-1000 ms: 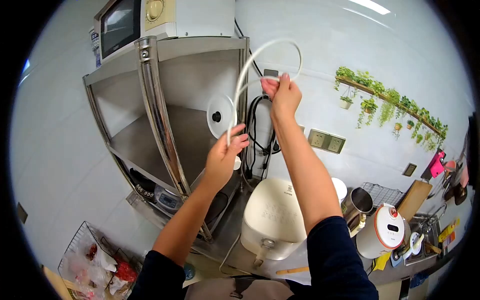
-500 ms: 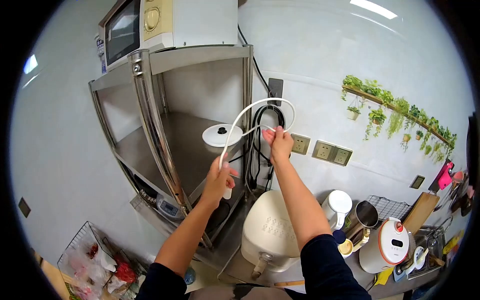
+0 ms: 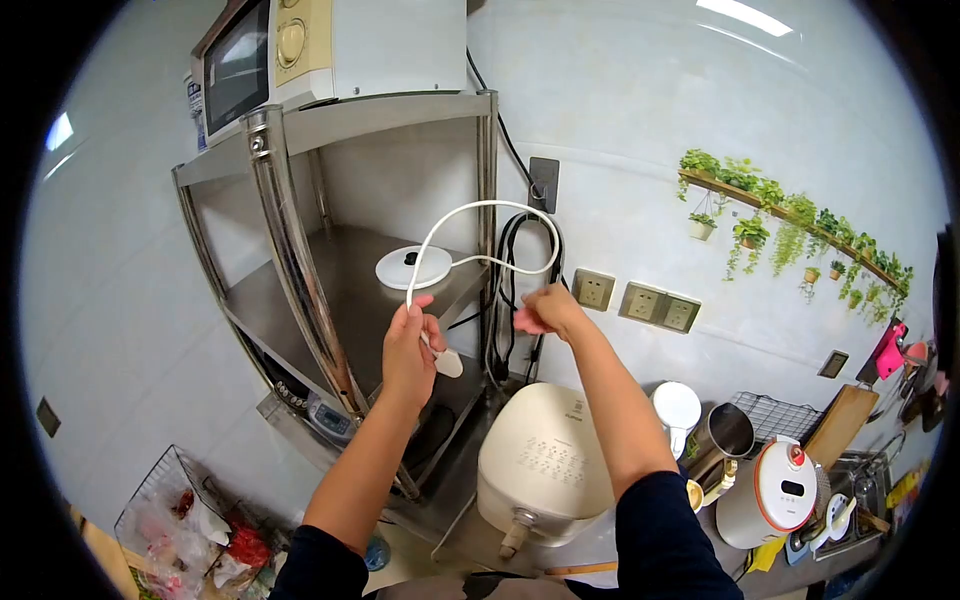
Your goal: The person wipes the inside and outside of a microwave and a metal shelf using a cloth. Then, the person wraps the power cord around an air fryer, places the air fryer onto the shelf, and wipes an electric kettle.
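Observation:
My left hand (image 3: 409, 355) is closed around a white power cord (image 3: 470, 206), and its pale plug (image 3: 449, 365) sticks out below my fingers. From my hand the cord arcs up in a wide loop and runs back to a round white kettle base (image 3: 431, 268) with a black centre. That base sits on the middle steel shelf (image 3: 350, 262). Just under the loop's right side, my right hand (image 3: 552, 312) has its fingers curled together, with nothing visible in them. Black cables (image 3: 508, 300) hang on the wall behind it.
A microwave (image 3: 385, 50) stands on the rack's top. Below my hands is a cream lidded appliance (image 3: 545, 455). Wall sockets (image 3: 593, 290) are to the right. A white kettle (image 3: 677, 405), a metal jug (image 3: 728, 430) and a white cooker (image 3: 765, 495) line the counter.
My right hand has let go of the cord and dropped slightly, its fingers curling. My left hand has shifted left and down in view, still holding the cord, and the base appears farther left.

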Demonstrator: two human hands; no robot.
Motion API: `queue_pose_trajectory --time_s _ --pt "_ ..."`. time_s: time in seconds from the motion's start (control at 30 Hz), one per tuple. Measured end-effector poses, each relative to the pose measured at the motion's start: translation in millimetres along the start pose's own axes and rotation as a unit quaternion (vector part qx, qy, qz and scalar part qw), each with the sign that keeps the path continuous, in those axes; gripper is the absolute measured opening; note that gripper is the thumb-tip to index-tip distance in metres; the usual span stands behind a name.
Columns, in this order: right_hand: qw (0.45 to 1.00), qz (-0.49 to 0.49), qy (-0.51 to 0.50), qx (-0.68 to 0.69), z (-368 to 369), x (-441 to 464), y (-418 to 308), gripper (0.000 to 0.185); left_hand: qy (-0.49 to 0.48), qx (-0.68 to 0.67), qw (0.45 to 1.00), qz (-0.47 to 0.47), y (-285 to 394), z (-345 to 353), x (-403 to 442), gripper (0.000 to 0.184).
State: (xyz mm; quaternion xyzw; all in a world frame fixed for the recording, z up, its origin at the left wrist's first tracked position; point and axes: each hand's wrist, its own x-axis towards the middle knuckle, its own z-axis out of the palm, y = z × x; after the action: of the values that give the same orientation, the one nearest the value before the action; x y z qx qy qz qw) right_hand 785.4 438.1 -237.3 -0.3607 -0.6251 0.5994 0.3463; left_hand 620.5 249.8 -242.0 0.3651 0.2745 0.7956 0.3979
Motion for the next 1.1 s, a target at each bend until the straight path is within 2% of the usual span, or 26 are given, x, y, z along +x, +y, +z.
queue_pose_trajectory --time_s 0.03,0.1,0.17,0.2,0.27,0.3,0.37,0.43,0.47,0.5,0.53,0.57,0.6,0.63,0.7,0.73,0.8,0.83,0.9,0.93,0.97,1.03,1.07,1.1 --pt "0.992 0.001 -0.044 -0.120 -4.3 -12.4 -2.3 0.020 -0.003 -0.001 1.000 0.000 1.3 5.1 1.6 0.026" --pt "0.981 -0.034 -0.086 -0.171 -2.6 -53.6 -18.5 0.026 -0.051 -0.082 0.995 0.008 2.9 20.3 6.3 0.026" --pt "0.975 -0.135 -0.131 -0.116 -0.5 -76.5 -23.2 0.042 -0.060 -0.092 0.994 0.000 4.2 46.5 7.4 0.027" --pt "0.975 -0.136 -0.129 -0.118 3.6 -90.4 -30.2 0.042 -0.065 -0.101 0.993 -0.007 1.6 59.3 9.0 0.028" --pt "0.942 -0.312 -0.115 0.050 12.9 -117.5 -44.0 0.067 -0.106 -0.040 0.993 0.009 -15.9 74.5 13.2 0.029" --pt "0.942 -0.312 -0.114 0.048 11.7 -121.3 -50.5 0.067 -0.132 0.018 0.991 0.029 -26.6 82.9 14.6 0.029" --pt "0.930 -0.330 0.000 0.161 5.8 -123.8 -67.4 0.072 -0.148 0.118 0.982 0.026 -45.3 100.0 3.7 0.027" --pt "0.941 -0.251 0.005 0.225 -11.6 -134.1 -93.3 0.072 -0.192 0.224 0.953 0.066 -59.3 108.0 -3.3 0.028" --pt "0.939 -0.223 0.050 0.256 -12.8 -136.0 -102.6 0.060 -0.236 0.272 0.926 0.116 -61.1 110.1 -5.4 0.029" --pt "0.939 -0.223 0.052 0.255 -26.1 -131.3 -99.7 0.060 -0.279 0.318 0.891 0.166 -61.6 113.3 -6.9 0.031" --pt "0.957 -0.215 0.017 0.193 -46.3 -124.9 -94.5 0.051 -0.281 0.315 0.891 0.167 -62.6 114.1 -5.4 0.031" --pt "0.970 -0.206 -0.018 0.128 -61.2 -118.6 -89.5 0.044 -0.324 0.367 0.843 0.224 -62.9 112.2 -1.7 0.032" --pt "0.973 -0.201 0.057 0.099 -55.6 -130.5 -94.7 0.032 -0.362 0.416 0.786 0.279 -63.8 109.3 2.6 0.033" --pt "0.973 -0.203 0.055 0.098 -59.2 -137.0 -96.0 0.032 -0.360 0.416 0.786 0.281 -68.7 105.4 13.2 0.033" --pt "0.969 -0.225 0.100 0.003 -70.4 -146.9 -94.6 0.030 -0.239 0.413 0.845 0.241 -82.4 95.9 43.0 0.043" --pt "0.962 -0.241 0.128 -0.030 -72.6 -150.8 -95.0 0.029 -0.237 0.413 0.845 0.241 -82.9 95.7 54.6 0.043" --pt "0.952 -0.272 0.135 -0.046 -86.4 -149.9 -89.5 0.028 -0.156 0.434 0.857 0.230 -84.0 97.7 77.5 0.057" --pt "0.940 -0.303 0.144 -0.061 -92.2 -149.4 -87.4 0.027 -0.156 0.434 0.856 0.232 -86.0 100.3 86.8 0.057" --pt "0.937 -0.320 0.131 -0.048 -99.3 -152.5 -85.3 0.027 -0.163 0.481 0.844 0.174 -89.6 108.2 103.8 0.065" --pt "0.935 -0.332 0.118 -0.034 -102.5 -153.7 -83.8 0.026 -0.189 0.492 0.827 0.195 -91.4 111.9 110.4 0.064" --pt "0.934 -0.333 0.121 -0.033 -104.7 -152.9 -81.7 0.026 -0.214 0.494 0.829 0.151 -93.3 114.4 115.6 0.055" --pt "0.926 -0.360 0.114 0.003 -107.5 -149.6 -75.8 0.025 -0.243 0.423 0.868 0.087 -98.3 122.7 128.6 0.039" --pt "0.926 -0.358 0.118 0.003 -110.0 -148.2 -73.1 0.025 -0.248 0.365 0.897 0.011 -97.0 122.3 136.3 0.026" --pt "0.924 -0.358 0.136 0.018 -112.8 -146.4 -70.7 0.025 -0.246 0.341 0.906 0.040 -95.2 123.0 142.8 0.022"
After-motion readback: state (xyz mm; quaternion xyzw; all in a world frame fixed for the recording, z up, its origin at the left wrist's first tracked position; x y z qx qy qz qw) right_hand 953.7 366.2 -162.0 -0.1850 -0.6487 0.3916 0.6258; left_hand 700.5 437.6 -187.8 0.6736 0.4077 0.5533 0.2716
